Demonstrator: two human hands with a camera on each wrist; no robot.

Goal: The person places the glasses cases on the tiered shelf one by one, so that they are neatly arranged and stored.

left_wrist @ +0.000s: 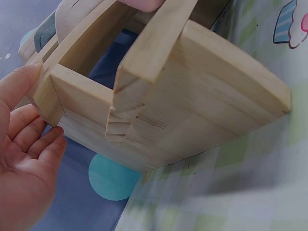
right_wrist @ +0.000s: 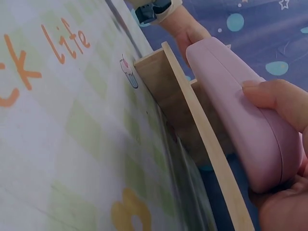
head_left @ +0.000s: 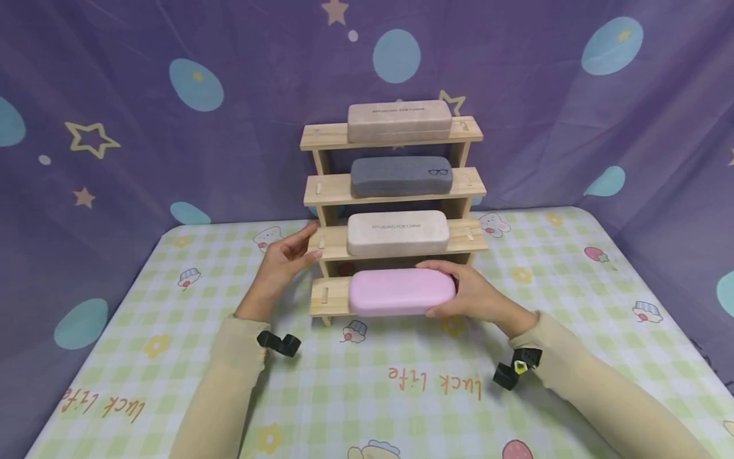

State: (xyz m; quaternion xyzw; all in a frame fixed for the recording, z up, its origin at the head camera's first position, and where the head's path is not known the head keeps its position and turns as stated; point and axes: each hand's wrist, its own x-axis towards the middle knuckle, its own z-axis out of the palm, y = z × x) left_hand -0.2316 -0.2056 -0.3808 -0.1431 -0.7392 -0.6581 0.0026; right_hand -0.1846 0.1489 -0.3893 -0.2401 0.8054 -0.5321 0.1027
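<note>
A stepped wooden display rack (head_left: pixel 332 189) stands on the table, with one glasses case on each tier. My left hand (head_left: pixel 281 260) pinches the left end of the second tier from the bottom, its thumb on top and fingers beneath in the left wrist view. At the lowest tier, my right hand (head_left: pixel 471 294) grips the right end of a pink glasses case (head_left: pixel 395 292). The right wrist view has this pink case (right_wrist: pixel 236 108) close over the board (right_wrist: pixel 207 132), thumb on its near side. White (head_left: pixel 398 236), grey-blue (head_left: pixel 395 177) and beige (head_left: pixel 399 124) glasses cases sit on the tiers above.
The table carries a green-and-white checked cloth (head_left: pixel 321 401) printed with cupcakes, flowers and lettering. Behind the rack hangs a purple curtain (head_left: pixel 275 127) with stars and blue ovals. Black wrist cameras (head_left: pixel 279 343) are strapped over both sleeves.
</note>
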